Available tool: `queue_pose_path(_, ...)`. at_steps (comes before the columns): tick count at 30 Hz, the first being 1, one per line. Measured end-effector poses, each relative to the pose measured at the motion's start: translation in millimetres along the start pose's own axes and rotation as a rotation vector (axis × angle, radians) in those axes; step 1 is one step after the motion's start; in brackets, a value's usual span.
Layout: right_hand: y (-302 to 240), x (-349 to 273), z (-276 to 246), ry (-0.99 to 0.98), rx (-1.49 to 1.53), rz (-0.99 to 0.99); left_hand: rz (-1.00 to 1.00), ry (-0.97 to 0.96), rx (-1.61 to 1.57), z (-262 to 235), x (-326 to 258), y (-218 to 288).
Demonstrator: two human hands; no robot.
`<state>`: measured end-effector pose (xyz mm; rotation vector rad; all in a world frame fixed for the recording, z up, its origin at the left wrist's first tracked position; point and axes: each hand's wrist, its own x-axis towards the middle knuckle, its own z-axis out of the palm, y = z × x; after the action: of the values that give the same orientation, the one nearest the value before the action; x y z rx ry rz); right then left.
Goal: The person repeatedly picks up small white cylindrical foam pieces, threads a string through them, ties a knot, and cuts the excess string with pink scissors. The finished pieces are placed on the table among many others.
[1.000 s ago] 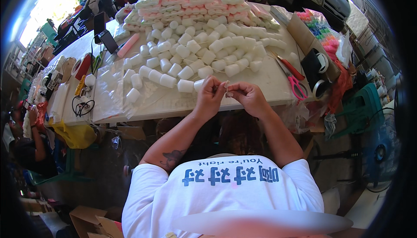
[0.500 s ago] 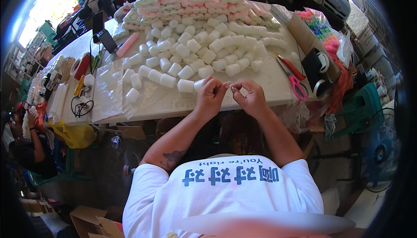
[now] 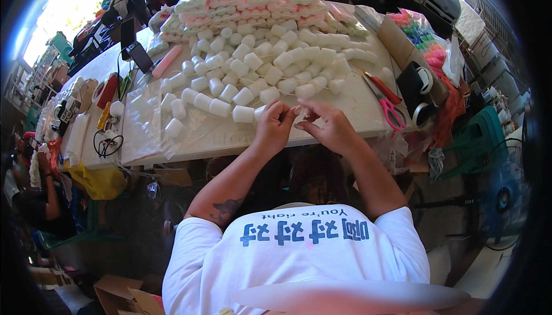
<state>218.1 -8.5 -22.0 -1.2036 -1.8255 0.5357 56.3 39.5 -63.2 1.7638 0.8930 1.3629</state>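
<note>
While both forearms reach up from the lower edge, the left hand (image 3: pixel 275 124) and the right hand (image 3: pixel 329 126) meet at the near edge of the counter (image 3: pixel 356 105), fingertips pinched together on a small white piece (image 3: pixel 303 115) held between them, just clear of the surface. It is too small to tell apart. The white cups (image 3: pixel 243 114) lie in rows just beyond, within easy reach. Pink-handled scissors (image 3: pixel 388 106) rest to the right, near the tape rolls (image 3: pixel 424 79).
</note>
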Motion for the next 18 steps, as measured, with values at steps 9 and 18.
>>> queue_pose_path(9,0,1,-16,-0.113,-0.227,-0.100,0.010,-0.153,0.122,-10,2,6)
queue_pose_path(18,8,-6,-21,0.106,-0.177,0.041,0.097,-0.465,0.967,-72,15,39)
